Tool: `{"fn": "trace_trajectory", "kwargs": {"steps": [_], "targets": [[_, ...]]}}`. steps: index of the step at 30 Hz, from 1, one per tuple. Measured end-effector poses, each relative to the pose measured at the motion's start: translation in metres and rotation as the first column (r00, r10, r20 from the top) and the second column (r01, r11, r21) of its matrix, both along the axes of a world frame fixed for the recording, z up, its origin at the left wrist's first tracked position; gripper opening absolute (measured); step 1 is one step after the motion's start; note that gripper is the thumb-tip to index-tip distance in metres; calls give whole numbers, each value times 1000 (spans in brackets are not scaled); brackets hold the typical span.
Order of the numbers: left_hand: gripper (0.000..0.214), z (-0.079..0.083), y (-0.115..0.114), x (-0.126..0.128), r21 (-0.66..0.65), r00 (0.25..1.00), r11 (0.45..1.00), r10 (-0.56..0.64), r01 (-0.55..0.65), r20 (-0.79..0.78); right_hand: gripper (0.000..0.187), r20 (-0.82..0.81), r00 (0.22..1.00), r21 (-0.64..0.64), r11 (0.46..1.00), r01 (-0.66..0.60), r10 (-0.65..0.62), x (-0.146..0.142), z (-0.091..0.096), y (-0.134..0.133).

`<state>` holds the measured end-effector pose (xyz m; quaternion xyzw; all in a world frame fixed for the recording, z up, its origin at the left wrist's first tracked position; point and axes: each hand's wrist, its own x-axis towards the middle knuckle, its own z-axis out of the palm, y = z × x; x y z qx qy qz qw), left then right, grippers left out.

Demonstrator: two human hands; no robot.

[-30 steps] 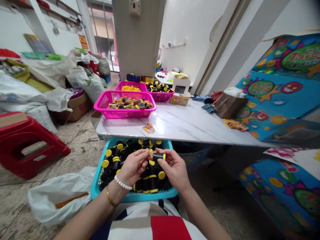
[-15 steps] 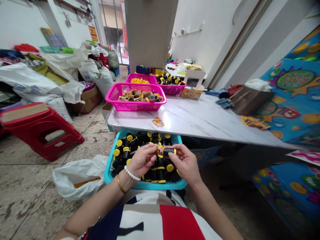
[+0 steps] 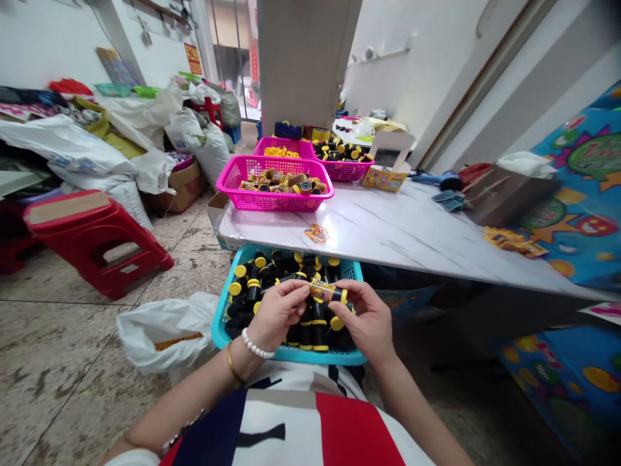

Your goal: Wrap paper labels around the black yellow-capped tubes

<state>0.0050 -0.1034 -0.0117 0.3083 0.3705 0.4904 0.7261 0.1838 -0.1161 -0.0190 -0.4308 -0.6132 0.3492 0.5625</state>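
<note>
Over the basket, both hands hold a small black tube (image 3: 338,295) with a yellow cap. A printed yellow-orange label (image 3: 321,290) covers much of its length. My left hand (image 3: 277,314) pinches the label's left end between thumb and fingers. My right hand (image 3: 367,322) grips the capped end, its thumb below and fingers above. Beneath them, a turquoise basket (image 3: 219,323) is filled with plain black tubes (image 3: 252,292) with yellow caps. A small pile of printed labels (image 3: 317,233) lies on the table near its front edge, beyond the hands.
On the marble-patterned table (image 3: 388,223), a pink basket (image 3: 274,202) holds labelled tubes; two more pink baskets stand behind. A small carton (image 3: 384,178) and more labels (image 3: 512,241) lie farther right. Left are a red stool (image 3: 97,239) and a white bag (image 3: 165,343) on the floor.
The label now covers more of the black tube; less bare black shows beside the cap. Both hands keep hold of it. The whole view has shifted slightly.
</note>
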Motion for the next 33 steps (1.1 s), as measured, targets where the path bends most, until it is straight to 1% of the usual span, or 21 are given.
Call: {"fn": "trace_trajectory", "kwargs": {"steps": [1, 2, 3, 6, 7, 9, 11, 13, 16, 18, 20, 22, 24, 26, 28, 29, 31, 32, 33], "targets": [[34, 1, -1, -2, 31, 999, 999, 38, -38, -15, 26, 10, 1000, 16, 1000, -3, 3, -1, -1, 0], [37, 1, -1, -3, 69, 998, 996, 54, -51, -34, 27, 19, 1000, 31, 999, -11, 10, -2, -2, 0], [41, 1, -1, -5, 104, 998, 994, 31, -25, -57, 28, 31, 999, 45, 999, -22, 21, -4, -2, -1], [41, -1, 0, -10, 157, 980, 974, -146, 167, -134, 30, 104, 991, 58, 994, -92, 85, -10, -1, -1], [39, -3, 0, -11, 158, 972, 966, -181, 205, -151, 31, 133, 985, 53, 992, -118, 110, -11, -1, -1], [35, -6, -1, -14, 151, 968, 966, -183, 209, -172, 34, 170, 975, 29, 988, -148, 141, -11, 0, -2], [35, -7, -2, -15, 126, 964, 971, -174, 202, -200, 37, 198, 974, 31, 992, -123, 114, -9, 1, -5], [37, -7, -4, -15, 110, 950, 965, -207, 237, -232, 36, 269, 960, 101, 989, -105, 74, -8, 2, -7], [40, -5, -4, -12, 135, 935, 952, -230, 273, -271, 27, 379, 924, 258, 954, -155, 47, -9, 3, -6], [40, -3, -2, -11, 154, 932, 946, -235, 285, -277, 24, 377, 924, 261, 951, -163, 55, -12, 3, -3], [41, -1, 0, -13, 155, 920, 932, -279, 328, -274, 25, 352, 934, 201, 970, -139, 61, -13, 1, 0], [44, -1, 2, -18, 127, 911, 923, -324, 364, -254, 27, 336, 940, 175, 977, -122, 58, -12, -2, 1], [46, -3, 2, -24, 86, 911, 925, -342, 369, -230, 28, 338, 940, 203, 971, -123, 48, -10, -5, 0], [45, -7, 1, -28, 71, 906, 925, -347, 373, -240, 28, 346, 938, 245, 961, -130, 39, -9, -6, -1], [40, -11, -1, -29, 124, 898, 923, -311, 363, -311, 27, 345, 938, 245, 962, -122, 31, -11, -8, -2], [36, -12, -2, -28, 182, 898, 925, -253, 334, -360, 25, 330, 944, 214, 971, -104, 29, -13, -8, -2], [30, -11, -2, -24, 336, 885, 907, -76, 252, -460, 21, 230, 972, 70, 995, -70, 52, -18, -8, 1], [28, -9, -1, -23, 417, 864, 879, 12, 231, -503, 21, 149, 986, -27, 997, -67, 71, -20, -8, 3], [26, -6, 0, -23, 489, 839, 839, 77, 237, -539, 23, 63, 994, -119, 990, -80, 88, -22, -7, 5]]}}
